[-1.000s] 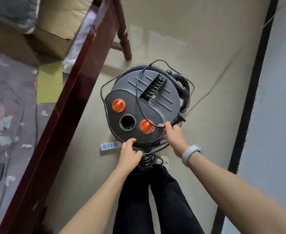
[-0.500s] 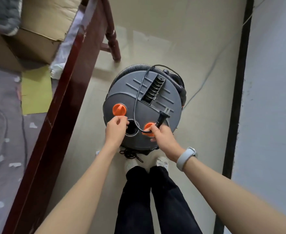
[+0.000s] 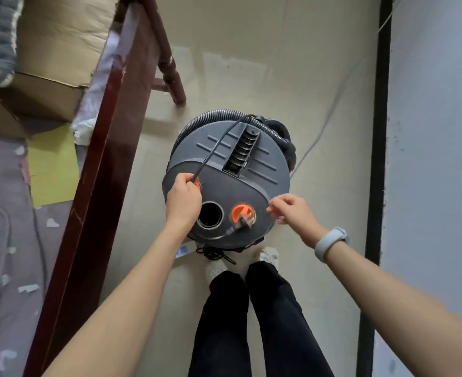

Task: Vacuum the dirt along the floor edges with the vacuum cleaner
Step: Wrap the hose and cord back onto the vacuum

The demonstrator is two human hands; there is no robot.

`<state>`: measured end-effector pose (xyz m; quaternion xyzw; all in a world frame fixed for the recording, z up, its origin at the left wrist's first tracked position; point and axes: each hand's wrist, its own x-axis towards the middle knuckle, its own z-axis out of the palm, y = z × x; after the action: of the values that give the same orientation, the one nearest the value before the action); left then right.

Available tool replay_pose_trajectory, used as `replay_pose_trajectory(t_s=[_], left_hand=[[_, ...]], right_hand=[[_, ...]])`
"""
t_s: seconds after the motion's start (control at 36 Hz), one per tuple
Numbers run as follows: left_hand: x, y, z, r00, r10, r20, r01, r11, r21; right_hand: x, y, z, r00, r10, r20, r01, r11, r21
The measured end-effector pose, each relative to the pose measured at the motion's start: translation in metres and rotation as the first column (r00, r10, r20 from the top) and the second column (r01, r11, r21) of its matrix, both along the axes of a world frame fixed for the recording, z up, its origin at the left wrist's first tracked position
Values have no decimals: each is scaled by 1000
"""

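The vacuum cleaner (image 3: 227, 183) stands on the floor (image 3: 278, 77) directly in front of the person's feet, between the wooden bed frame (image 3: 101, 148) and the wall (image 3: 436, 131) with its dark baseboard (image 3: 379, 131). The left hand (image 3: 183, 200) grips the black power cord (image 3: 213, 151), fingers curled round it near the left orange knob; the cord runs taut across the lid toward the ribbed hose (image 3: 210, 118) coiled around the rear. The right hand (image 3: 292, 210) hovers just beside the lid's right edge, fingers loosely bent and holding nothing. The plug (image 3: 242, 224) lies on the right orange knob (image 3: 243, 213), next to the open round port (image 3: 210, 214). The step in hand appears to be freeing the cord before use. Draw it off in line with its winding, not sideways, so it does not snag on the handle (image 3: 244, 148) or hose. Steady the lid with the free hand so the canister does not roll, and take up the plug before it drops.
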<state>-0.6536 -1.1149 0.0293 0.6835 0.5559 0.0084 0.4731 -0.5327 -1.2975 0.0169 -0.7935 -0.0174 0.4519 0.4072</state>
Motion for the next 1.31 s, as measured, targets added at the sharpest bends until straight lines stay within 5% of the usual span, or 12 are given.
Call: replay_pose_trajectory(t_s=[0.14, 0.25, 0.39, 0.58, 0.69, 0.86, 0.92, 1.06, 1.19, 1.31], left_hand=[[-8, -7, -2, 945, -181, -272, 204, 977, 58], [5, -12, -5, 919, -213, -332, 261, 959, 109], [52, -19, -13, 882, -242, -405, 388, 860, 332], [141, -5, -40, 859, -260, -441, 427, 839, 337], [169, 9, -40, 908, -236, -347, 359, 865, 351], [169, 6, -23, 950, -296, -98, 295, 754, 587], [167, 0, -22, 958, -276, -76, 266, 760, 593], [155, -7, -21, 994, -92, -64, 112, 821, 560], [153, -8, -15, 995, 37, -96, 20, 845, 535], [150, -6, -3, 988, -92, -125, 139, 879, 456]], right_hand=[[53, 17, -24, 975, 57, 214, -51, 998, -37], [97, 45, -37, 917, 204, 343, -195, 979, -63], [146, 81, -67, 857, 371, 357, -374, 925, -64], [201, 103, -109, 798, 519, 308, -520, 850, -86], [225, 113, -122, 724, 617, 309, -626, 775, -81], [234, 132, -119, 550, 765, 334, -798, 600, -62], [236, 126, -117, 549, 739, 390, -772, 628, -104], [269, 66, -116, 750, 528, 399, -484, 849, -214], [274, -23, -111, 805, 514, 298, -416, 846, -334], [249, -44, -97, 839, 397, 372, -271, 898, -348]])
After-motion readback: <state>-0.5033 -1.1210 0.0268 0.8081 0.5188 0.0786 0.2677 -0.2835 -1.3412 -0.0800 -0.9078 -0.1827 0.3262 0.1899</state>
